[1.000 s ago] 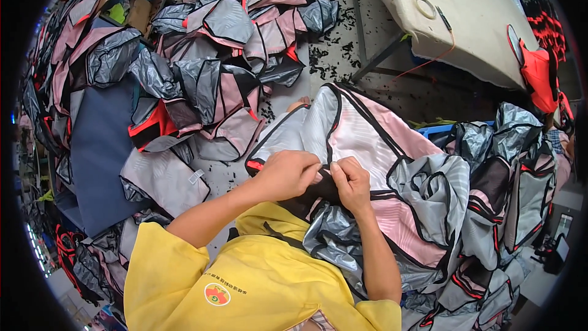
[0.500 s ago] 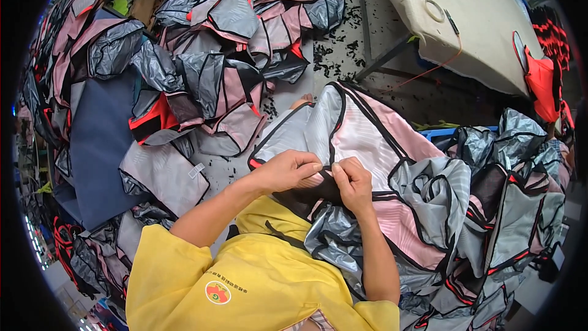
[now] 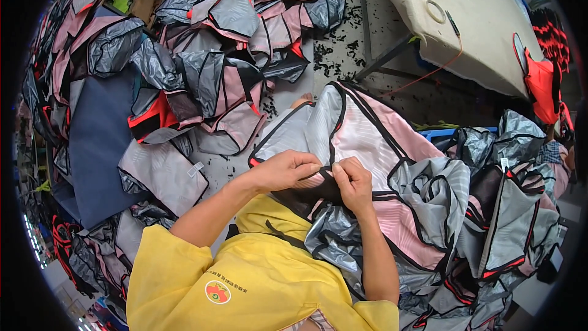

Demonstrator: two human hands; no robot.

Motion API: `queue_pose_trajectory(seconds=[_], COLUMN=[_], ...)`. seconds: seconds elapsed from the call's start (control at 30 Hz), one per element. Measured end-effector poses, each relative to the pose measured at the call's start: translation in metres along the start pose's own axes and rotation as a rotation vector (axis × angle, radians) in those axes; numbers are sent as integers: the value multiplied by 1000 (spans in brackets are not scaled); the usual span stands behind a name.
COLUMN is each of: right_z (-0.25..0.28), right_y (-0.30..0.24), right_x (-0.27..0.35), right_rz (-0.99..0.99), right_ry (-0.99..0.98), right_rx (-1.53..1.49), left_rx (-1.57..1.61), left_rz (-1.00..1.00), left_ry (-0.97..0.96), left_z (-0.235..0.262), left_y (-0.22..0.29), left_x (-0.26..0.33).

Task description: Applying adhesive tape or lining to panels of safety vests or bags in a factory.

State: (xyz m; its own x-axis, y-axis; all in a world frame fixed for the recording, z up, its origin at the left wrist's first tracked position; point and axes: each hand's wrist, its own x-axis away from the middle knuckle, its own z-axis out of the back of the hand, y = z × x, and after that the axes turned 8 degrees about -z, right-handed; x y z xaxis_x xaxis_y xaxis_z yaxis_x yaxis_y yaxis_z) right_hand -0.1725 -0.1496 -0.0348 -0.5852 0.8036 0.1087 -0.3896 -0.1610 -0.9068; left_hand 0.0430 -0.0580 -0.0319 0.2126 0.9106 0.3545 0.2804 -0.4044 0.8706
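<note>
Item: pink and silver-grey fabric bag panel with black piping (image 3: 367,141), lying at centre frame, draped over the lap of a person in a yellow shirt (image 3: 245,282).

Hands: the left hand (image 3: 285,170) and the right hand (image 3: 353,182) are held close together just below centre. Each is narrowed to a pinch, fingertips closed on the black piped edge of the panel. What lies between the fingertips is too small to be told. The edge appears to be held taut between the two pinches, judged so that it can be worked close to the body.

Surroundings: a heap of similar grey, pink and red-trimmed fabric pieces (image 3: 208,67) is spread across the upper left. A flat dark navy sheet (image 3: 98,141) lies at the left. A second pile of grey and black pieces (image 3: 502,208) is banked at the right, touching the held panel. A cream padded table top (image 3: 465,24) with a ring and an orange cord on it is set at the upper right, and a red garment (image 3: 542,83) hangs at its right end.

Open room: a strip of speckled floor (image 3: 343,49) between the left heap and the table is the only bare ground; both flanks are hemmed in by piles.
</note>
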Motion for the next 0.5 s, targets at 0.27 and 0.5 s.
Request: queue_pose_trajectory(seconds=[0.27,0.5], right_z=[-1,-2], right_y=[3,2], right_x=[2,2], right_rz=[-6,1], right_ry=[0,2], right_rx=[-1,-1], left_rx=[-79,-85], left_rz=[-30,-42], left_ry=[14,14], left_z=[0,1], left_y=[-5,-6], left_x=[0,2])
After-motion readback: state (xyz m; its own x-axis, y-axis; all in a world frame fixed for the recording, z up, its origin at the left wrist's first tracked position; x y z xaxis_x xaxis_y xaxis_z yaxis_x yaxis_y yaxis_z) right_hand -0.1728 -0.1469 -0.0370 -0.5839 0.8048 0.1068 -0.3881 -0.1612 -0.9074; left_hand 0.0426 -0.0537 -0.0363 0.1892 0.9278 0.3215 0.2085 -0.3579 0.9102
